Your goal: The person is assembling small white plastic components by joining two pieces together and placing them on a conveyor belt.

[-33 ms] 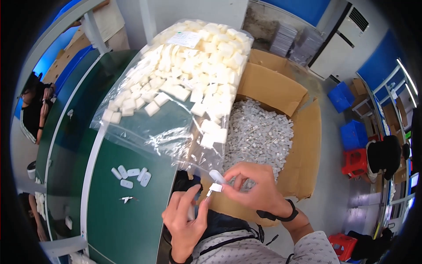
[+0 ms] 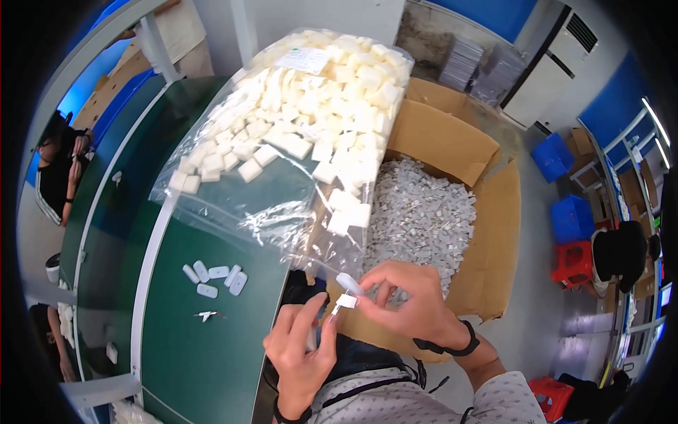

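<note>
Nothing has shifted between the pictures: the right hand (image 2: 417, 304) still pinches a small white oblong plastic piece (image 2: 349, 284), and the left hand (image 2: 300, 350) pinches its white tab (image 2: 345, 302), above the green worktop (image 2: 205, 353) edge.

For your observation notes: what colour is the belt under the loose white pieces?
Dark green belt, clearest in the head view.

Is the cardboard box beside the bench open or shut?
Open: the cardboard box has its flaps folded outward, exposing a heap of small white parts inside.
</note>
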### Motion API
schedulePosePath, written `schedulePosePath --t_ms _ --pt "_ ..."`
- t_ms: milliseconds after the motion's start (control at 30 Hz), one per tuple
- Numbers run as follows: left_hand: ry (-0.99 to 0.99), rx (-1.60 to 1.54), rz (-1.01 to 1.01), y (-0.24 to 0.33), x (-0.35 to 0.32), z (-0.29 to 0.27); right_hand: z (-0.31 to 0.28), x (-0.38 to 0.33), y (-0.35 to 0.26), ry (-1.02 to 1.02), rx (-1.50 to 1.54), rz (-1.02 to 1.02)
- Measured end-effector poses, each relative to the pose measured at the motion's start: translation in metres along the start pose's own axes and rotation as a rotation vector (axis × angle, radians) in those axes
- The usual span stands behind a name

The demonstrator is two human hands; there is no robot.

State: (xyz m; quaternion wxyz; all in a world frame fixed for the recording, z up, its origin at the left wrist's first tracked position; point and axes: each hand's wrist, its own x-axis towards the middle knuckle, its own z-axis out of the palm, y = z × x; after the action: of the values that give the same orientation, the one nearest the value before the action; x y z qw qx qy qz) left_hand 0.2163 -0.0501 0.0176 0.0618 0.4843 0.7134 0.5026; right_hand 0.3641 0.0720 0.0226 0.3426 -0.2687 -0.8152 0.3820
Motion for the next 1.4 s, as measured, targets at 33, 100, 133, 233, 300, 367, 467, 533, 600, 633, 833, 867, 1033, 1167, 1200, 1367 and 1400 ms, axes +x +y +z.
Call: schedulePosePath --t_ms 33,100,133,233,300,367,467,533,600,633,833,867,1033,1167,1200,1367,1400 --pt "0.013 -0.034 0.025 -0.002 0.0 0.0 0.005 0.0 -0.003 -0.02 -0.001 0.0" --pt "0.029 -0.024 0.031 -0.009 -0.003 -0.004 0.015 -0.001 -0.006 -0.029 -0.013 -0.034" --pt "0.039 -0.033 0.042 -0.01 -0.004 -0.005 0.019 -0.001 -0.007 -0.029 -0.044 -0.063" --pt "0.031 -0.087 -0.003 -0.015 -0.006 -0.009 0.025 -0.001 -0.01 -0.033 -0.081 -0.133" --pt "0.026 -0.116 -0.023 -0.018 -0.006 -0.01 0.028 -0.003 -0.007 -0.013 -0.112 -0.198" --pt "-0.007 -0.26 -0.067 -0.022 -0.006 -0.01 0.028 -0.003 -0.005 0.01 -0.147 -0.261" --pt "-0.081 -0.561 -0.379 -0.019 -0.01 -0.016 0.025 -0.004 -0.005 0.027 -0.228 -0.386" --pt "-0.086 -0.713 -0.48 -0.02 -0.011 -0.021 0.021 -0.006 -0.009 0.002 -0.069 -0.316" --pt "-0.087 -0.865 -0.581 -0.023 -0.013 -0.025 0.012 -0.008 -0.018 -0.033 0.061 -0.184" --pt "-0.089 -0.907 -0.561 -0.026 -0.014 -0.025 0.009 -0.009 -0.022 -0.068 0.188 -0.054" --pt "-0.09 -0.873 -0.404 -0.03 -0.021 -0.02 0.013 0.001 -0.03 -0.211 0.334 0.076" --pt "-0.089 -0.857 -0.349 -0.029 -0.021 -0.02 0.014 0.001 -0.029 -0.205 0.335 0.081" --pt "-0.046 -0.728 -0.168 -0.048 -0.028 -0.018 0.018 -0.001 -0.03 -0.233 0.278 -0.112" --pt "-0.028 -0.672 -0.144 -0.043 -0.027 -0.02 0.019 -0.001 -0.027 -0.206 0.26 -0.196" --pt "-0.028 -0.67 -0.146 -0.042 -0.026 -0.021 0.019 -0.002 -0.027 -0.193 0.253 -0.217" --pt "-0.001 -0.535 -0.109 -0.038 -0.025 -0.022 0.021 -0.003 -0.025 -0.156 0.225 -0.26" --pt "0.0 -0.534 -0.111 -0.037 -0.025 -0.022 0.022 -0.004 -0.026 -0.142 0.224 -0.255"
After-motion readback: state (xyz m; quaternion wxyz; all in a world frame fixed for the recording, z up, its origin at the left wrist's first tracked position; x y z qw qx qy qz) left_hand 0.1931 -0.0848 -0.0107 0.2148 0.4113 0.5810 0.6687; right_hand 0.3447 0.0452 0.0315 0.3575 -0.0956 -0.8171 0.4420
